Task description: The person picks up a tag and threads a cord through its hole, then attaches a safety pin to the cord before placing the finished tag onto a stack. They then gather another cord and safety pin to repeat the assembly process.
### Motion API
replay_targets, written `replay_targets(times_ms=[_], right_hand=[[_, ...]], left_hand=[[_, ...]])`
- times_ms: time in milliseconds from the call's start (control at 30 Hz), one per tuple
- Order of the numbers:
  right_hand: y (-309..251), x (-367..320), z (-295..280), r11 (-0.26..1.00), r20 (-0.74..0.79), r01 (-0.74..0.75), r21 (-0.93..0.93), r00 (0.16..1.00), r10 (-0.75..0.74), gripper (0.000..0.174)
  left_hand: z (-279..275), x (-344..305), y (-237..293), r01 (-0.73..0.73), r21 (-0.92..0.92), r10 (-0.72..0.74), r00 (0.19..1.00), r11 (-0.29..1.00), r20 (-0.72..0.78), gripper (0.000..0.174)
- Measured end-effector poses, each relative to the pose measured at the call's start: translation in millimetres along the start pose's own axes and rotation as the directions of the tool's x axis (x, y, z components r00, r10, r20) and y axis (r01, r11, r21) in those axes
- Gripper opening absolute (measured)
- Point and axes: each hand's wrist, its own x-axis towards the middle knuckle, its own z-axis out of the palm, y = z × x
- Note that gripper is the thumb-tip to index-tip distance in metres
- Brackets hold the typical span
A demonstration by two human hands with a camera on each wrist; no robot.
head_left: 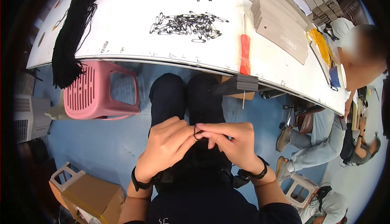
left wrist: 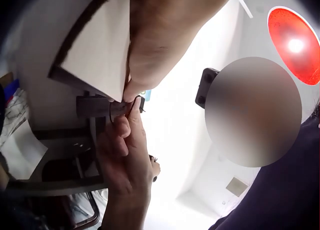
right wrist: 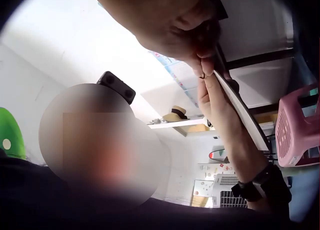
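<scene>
Over the lap in the head view, the left hand (head_left: 166, 142) and right hand (head_left: 236, 139) meet at their fingertips. Between them is a thin black cord (head_left: 195, 134), bent into a small loop, which both hands pinch. The left wrist view shows the loop standing out beside the right hand's (left wrist: 127, 155) fingers. In the right wrist view the left hand (right wrist: 216, 92) touches fingertips with the right, and only a speck of the cord shows. Ahead on the table lie a pile of black safety pins (head_left: 189, 25) and a thick bundle of black cords (head_left: 70, 41).
Beyond the knees runs the white table's (head_left: 134, 41) edge. A red-handled tool (head_left: 245, 49) lies on it near grey ORIGINALS cards (head_left: 280, 29). Dark stacked cards (head_left: 235, 85) jut out at the edge. A pink stool (head_left: 97, 90) stands left; another person (head_left: 365, 57) sits right.
</scene>
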Motion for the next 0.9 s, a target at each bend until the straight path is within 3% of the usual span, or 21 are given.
replay_targets(times_ms=[33,133,167,200,233,267,300,367,400,433,467,500,567,600,667,733,800,867,900], right_hand=[[2,-1,2,0.987,-0.074,0.087,-0.137,0.992,-0.098,0.019],[-15,-3,-8,0.981,-0.116,-0.008,-0.194,0.993,-0.015,0.016],[-20,-7,-11,0.989,-0.219,-0.087,-0.116,0.974,0.06,0.012],[-24,-10,-13,0.998,-0.38,-0.059,0.036,0.923,0.068,0.008],[-21,-13,-21,0.998,-0.396,0.026,-0.063,0.917,-0.049,0.007],[-18,-16,-27,0.981,-0.399,0.109,-0.163,0.902,-0.166,0.008],[-18,-17,-24,0.981,-0.397,0.108,-0.163,0.903,-0.165,0.008],[-19,-17,-14,0.972,-0.454,0.217,0.086,0.877,-0.156,0.012],[-21,-15,-17,0.972,-0.45,0.217,0.087,0.879,-0.156,0.012],[-24,-14,-21,0.881,-0.273,0.135,0.454,0.962,-0.007,0.015],[-26,-13,-25,0.671,-0.044,-0.015,0.741,0.997,0.07,0.018],[-25,-14,-27,0.649,0.057,-0.147,0.746,0.986,0.158,0.02],[-22,-13,-25,0.952,0.026,-0.136,0.275,0.991,0.134,0.016],[-25,-9,-25,0.993,0.047,-0.113,-0.025,0.992,0.114,0.018],[-31,-2,-18,0.928,0.187,0.014,-0.372,0.981,0.06,0.02],[-31,-7,-21,0.938,0.241,0.032,-0.346,0.969,0.055,0.015],[-36,-12,-28,0.901,0.181,0.208,-0.38,0.972,-0.148,0.015],[-65,-25,-57,0.814,0.04,0.176,-0.554,0.982,-0.186,0.016],[-53,-45,-72,0.808,-0.251,0.128,-0.575,0.912,-0.323,0.019]], left_hand=[[1,0,1,0.001,0.001,-0.001,1.0,1.0,-0.001,0.016],[4,-3,2,-0.003,-0.124,0.0,1.0,0.992,-0.028,0.031],[6,-12,0,0.123,-0.233,-0.132,0.991,0.965,-0.025,0.039],[6,-18,-2,0.243,-0.337,-0.261,0.965,0.909,-0.008,0.047],[2,-18,-9,0.141,-0.283,-0.147,0.989,0.949,0.0,0.055],[3,-19,-8,0.143,-0.284,-0.149,0.989,0.948,-0.002,0.055],[5,-20,-6,0.123,-0.349,-0.132,0.991,0.929,-0.004,0.055],[6,-20,-5,0.121,-0.403,-0.122,0.992,0.907,0.022,0.059],[6,-19,-5,0.122,-0.402,-0.125,0.992,0.907,0.019,0.059],[6,-16,-3,0.134,-0.396,-0.133,0.991,0.909,0.029,0.06],[5,-13,-1,0.144,-0.389,-0.139,0.989,0.91,0.041,0.061],[3,-11,2,0.141,-0.39,-0.135,0.99,0.91,0.042,0.061],[-1,-4,6,0.134,-0.272,-0.118,0.99,0.953,0.074,0.062],[-2,-2,8,0.13,-0.271,-0.114,0.991,0.954,0.072,0.062],[-3,1,12,0.03,-0.129,-0.017,0.995,0.991,0.103,0.063],[-1,7,17,-0.123,-0.099,0.132,0.988,0.987,0.085,0.069],[0,9,16,-0.152,-0.108,0.161,0.983,0.983,0.084,0.072],[-18,15,24,-0.001,-0.022,0.001,1.0,1.0,0.011,0.069],[-22,11,23,-0.001,-0.084,-0.014,0.983,0.996,-0.182,0.06]])
